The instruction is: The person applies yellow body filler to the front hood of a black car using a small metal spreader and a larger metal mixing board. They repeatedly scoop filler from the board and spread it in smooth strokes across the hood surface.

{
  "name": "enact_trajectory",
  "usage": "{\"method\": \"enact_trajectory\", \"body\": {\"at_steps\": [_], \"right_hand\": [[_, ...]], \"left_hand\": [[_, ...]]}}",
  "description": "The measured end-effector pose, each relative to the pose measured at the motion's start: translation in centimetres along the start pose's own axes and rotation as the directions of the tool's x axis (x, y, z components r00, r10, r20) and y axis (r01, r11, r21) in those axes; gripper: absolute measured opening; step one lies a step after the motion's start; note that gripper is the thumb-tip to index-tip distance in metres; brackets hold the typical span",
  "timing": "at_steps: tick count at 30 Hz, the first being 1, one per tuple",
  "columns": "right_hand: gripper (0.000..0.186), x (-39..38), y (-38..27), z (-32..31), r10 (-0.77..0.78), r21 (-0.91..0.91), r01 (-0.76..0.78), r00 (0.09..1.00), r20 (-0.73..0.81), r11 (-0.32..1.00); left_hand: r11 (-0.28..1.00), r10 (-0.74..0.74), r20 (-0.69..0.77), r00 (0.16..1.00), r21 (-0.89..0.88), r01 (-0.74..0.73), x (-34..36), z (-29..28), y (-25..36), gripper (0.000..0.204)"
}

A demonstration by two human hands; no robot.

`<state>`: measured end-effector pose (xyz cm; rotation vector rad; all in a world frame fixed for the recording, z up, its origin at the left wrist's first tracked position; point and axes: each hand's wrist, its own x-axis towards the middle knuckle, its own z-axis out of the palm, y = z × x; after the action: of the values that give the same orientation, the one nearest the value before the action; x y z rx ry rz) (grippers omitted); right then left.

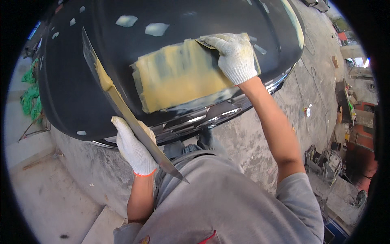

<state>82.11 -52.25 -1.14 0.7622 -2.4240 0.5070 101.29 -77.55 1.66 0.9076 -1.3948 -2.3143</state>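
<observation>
Rough concrete floor (260, 134) fills the ground around me, stained grey, with cables trailing across it on the right and a clutter of tools and boxes (345, 110) along the far right edge; I cannot tell what any of those boxes hold. On the left, a heap of green netting (30, 95) lies beside a pale raised slab (44, 191).

Before me sits a black car panel (81, 81), glossy and curved, dotted with small pale sanded spots. A broad patch of yellow filler (178, 75) is spread over its middle, streaked and thinner toward the edges.

My right hand (233, 57), in a white knit glove smeared yellow, is closed on a small dark spreader (206, 44), pressed flat against the panel at the upper right corner of the filler patch. The spreader's blade shows just past my fingertips.

My left hand (134, 148), also gloved in white, is wrapped fully around the lower part of a long metal mixing board (118, 101), which I hold tilted, running from upper left down toward my chest. A dab of yellow filler (103, 77) sits on its upper stretch. The board is held just in front of the panel's near edge, above a chrome trim strip (203, 118).
</observation>
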Motion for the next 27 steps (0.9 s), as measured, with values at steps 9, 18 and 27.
{"method": "enact_trajectory", "body": {"at_steps": [9,18,27], "right_hand": [[0.045,-5.6,-3.8,-2.6,-0.039,0.071,0.033,0.996,0.083,0.997],[0.039,-13.5,-6.4,-4.6,0.021,0.041,-0.026,0.994,0.104,0.999],[0.047,-5.0,1.6,-4.1,0.086,-0.028,-0.089,0.991,-0.099,0.996]], "left_hand": [[1.000,-0.015,0.103,0.995,-0.004,0.016,0.6,2.0,-0.2,0.052],[0.999,-0.023,0.176,0.984,0.042,0.016,0.0,3.5,-0.5,0.052],[0.997,0.008,0.027,1.000,0.077,-0.010,-1.1,4.5,-1.5,0.047]]}}
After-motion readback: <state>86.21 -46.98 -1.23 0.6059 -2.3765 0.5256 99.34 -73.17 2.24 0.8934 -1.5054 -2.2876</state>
